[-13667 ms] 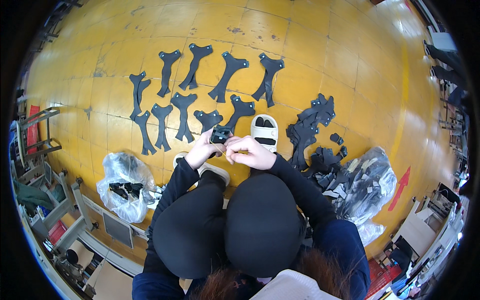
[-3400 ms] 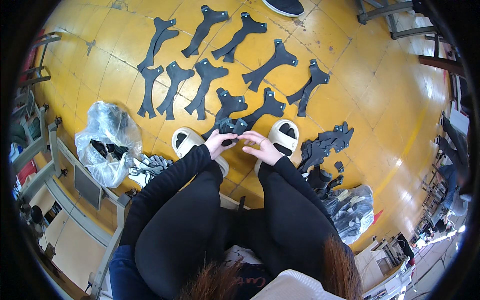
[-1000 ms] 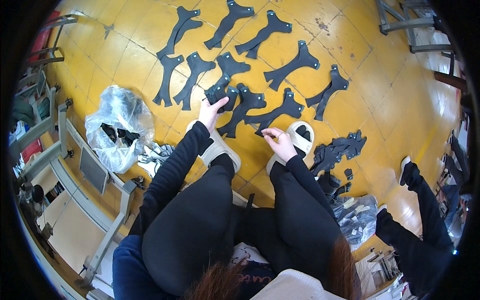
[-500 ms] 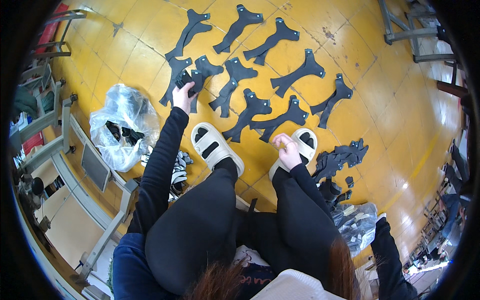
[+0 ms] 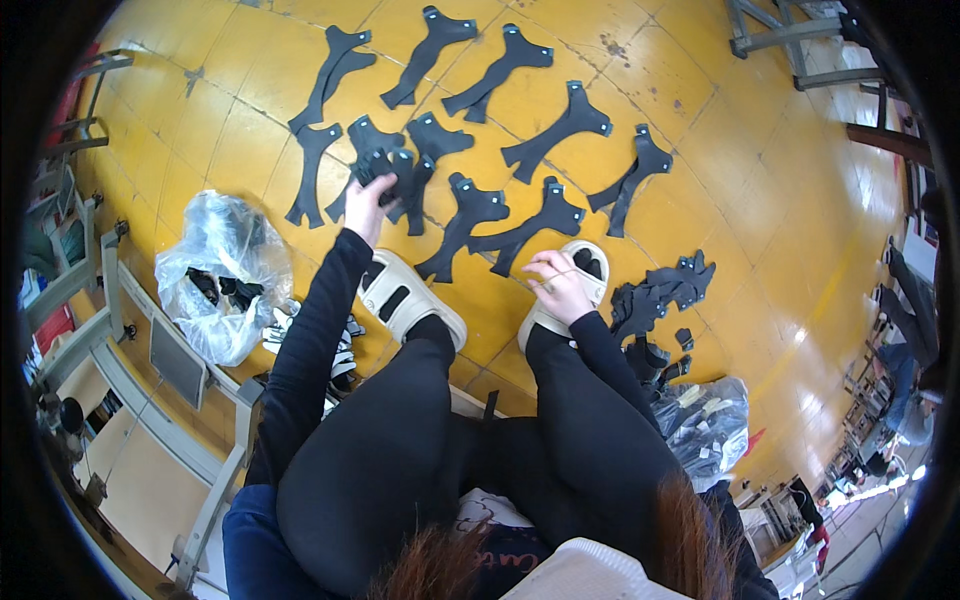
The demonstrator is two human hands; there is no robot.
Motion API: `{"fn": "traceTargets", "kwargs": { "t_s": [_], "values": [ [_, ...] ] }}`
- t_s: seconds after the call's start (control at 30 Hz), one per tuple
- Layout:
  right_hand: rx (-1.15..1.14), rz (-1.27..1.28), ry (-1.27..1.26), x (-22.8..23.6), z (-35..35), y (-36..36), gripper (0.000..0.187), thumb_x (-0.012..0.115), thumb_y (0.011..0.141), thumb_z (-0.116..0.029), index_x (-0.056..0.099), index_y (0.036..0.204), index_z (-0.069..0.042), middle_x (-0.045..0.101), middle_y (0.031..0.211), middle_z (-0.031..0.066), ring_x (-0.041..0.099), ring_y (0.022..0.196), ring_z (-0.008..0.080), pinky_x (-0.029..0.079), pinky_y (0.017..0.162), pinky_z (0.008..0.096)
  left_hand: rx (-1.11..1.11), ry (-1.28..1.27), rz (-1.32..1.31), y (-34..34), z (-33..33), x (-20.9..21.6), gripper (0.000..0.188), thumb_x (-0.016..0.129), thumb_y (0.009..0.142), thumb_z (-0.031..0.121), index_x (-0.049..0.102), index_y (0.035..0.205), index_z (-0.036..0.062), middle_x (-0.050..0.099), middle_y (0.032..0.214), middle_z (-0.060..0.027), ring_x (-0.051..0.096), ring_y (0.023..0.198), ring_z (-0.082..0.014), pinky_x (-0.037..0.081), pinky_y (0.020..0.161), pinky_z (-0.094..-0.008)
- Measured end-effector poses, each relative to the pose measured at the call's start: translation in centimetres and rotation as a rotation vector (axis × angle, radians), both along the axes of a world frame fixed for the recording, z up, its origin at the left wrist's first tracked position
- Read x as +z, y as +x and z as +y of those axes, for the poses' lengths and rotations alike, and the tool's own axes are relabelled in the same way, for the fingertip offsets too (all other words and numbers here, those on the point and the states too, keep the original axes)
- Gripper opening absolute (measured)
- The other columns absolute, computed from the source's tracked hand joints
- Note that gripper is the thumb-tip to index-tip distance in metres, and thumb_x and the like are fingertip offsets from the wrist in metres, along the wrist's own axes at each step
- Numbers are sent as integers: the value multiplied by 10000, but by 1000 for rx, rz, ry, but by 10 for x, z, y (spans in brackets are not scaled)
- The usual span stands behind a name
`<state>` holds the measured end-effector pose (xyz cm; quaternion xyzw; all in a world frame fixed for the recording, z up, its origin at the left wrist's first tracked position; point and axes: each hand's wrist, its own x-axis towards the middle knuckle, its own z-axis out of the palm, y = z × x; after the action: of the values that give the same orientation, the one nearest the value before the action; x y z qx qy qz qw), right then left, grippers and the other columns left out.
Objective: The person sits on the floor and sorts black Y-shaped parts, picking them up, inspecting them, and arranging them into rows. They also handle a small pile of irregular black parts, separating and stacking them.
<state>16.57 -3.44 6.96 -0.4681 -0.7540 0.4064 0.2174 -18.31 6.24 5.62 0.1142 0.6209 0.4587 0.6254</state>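
Flat, dark Y-shaped fabric pieces (image 5: 560, 130) lie spread in loose rows on the floor, each with small pale marks at the wide end. My left hand (image 5: 368, 207) is closed on a bunch of small dark pieces (image 5: 384, 170), too blurred to name more exactly. It hovers low over one Y-shaped piece (image 5: 372, 132), partly covering it, beside another fabric piece (image 5: 438, 138). Above my right sandal (image 5: 590, 262), my right hand (image 5: 560, 288) has its fingers curled in a pinch. A thin line shows by those fingers, but what they hold is unclear.
A clear plastic bag (image 5: 215, 235) with dark items stands at left, near a metal frame (image 5: 225, 400). Right of my foot lie a heap of dark pieces (image 5: 665, 293) and another plastic bag (image 5: 735, 415). Metal legs (image 5: 790, 40) stand at the far right.
The view has shifted, so the floor pieces sit further left. My left hand has moved rightward across the row with its dark bunch. My right hand stays over the right sandal, still pinched.
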Motion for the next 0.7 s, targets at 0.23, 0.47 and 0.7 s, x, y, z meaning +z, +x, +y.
{"fn": "traceTargets", "kwargs": {
  "t_s": [0.23, 0.47, 0.7],
  "values": [
    [0, -15, -97, 14, 4, -11, 268, 560, 787, -67, 625, 1045, -98, 627, 1035, 95, 533, 934, 313, 452, 846, 399, -343, -144, -117, 83, -59, 0, 242, 670, 827, 89, 609, 1060, 74, 673, 997, -33, 633, 894, -149, 500, 785, -331],
    [80, -209, 30, 3, 31, -13, 314, 578, 767, -52, 620, 1077, -64, 623, 1084, 72, 544, 957, 284, 440, 884, 376, -482, -142, -127, 109, -75, -3, 228, 681, 817, 80, 618, 1036, 57, 661, 907, -7, 611, 776, -87, 482, 695, -233],
    [197, -408, 13, -24, 46, -27, 371, 590, 819, -103, 561, 1184, -45, 541, 1159, 91, 558, 981, 284, 460, 880, 381, -461, -220, -122, 89, -80, -8, 191, 648, 850, 84, 617, 1038, 76, 670, 949, -21, 636, 832, -127, 503, 743, -298]
  ]
}}
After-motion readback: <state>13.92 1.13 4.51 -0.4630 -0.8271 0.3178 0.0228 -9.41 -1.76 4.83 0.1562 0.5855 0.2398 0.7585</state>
